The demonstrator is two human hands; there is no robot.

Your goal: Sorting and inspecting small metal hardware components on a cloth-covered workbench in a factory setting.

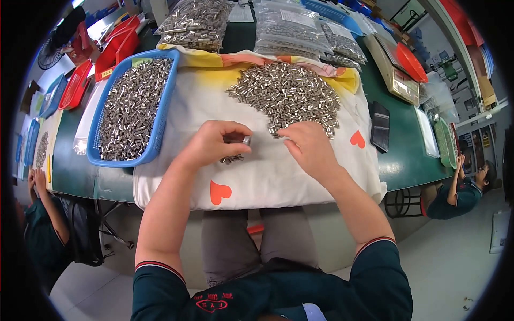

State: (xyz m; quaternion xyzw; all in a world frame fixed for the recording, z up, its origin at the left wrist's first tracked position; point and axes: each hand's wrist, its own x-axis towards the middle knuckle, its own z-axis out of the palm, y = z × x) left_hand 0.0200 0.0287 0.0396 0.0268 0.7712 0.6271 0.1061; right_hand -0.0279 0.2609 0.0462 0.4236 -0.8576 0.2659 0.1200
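Note:
A heap of small shiny metal sleeves lies on a white cloth printed with red hearts. My left hand is curled, with a metal sleeve showing between thumb and forefinger. Just under that hand are a few loose sleeves on the cloth. At the near edge of the heap, my right hand has its thumb and fingertips drawn together; whatever they pinch is too small to make out. Left of the cloth, a blue plastic basket holds a great many of the same sleeves.
Clear bags of metal parts are stacked at the back. A black phone lies right of the cloth, below a scale with a red tray. Red bins stand far left. Co-workers sit at both sides.

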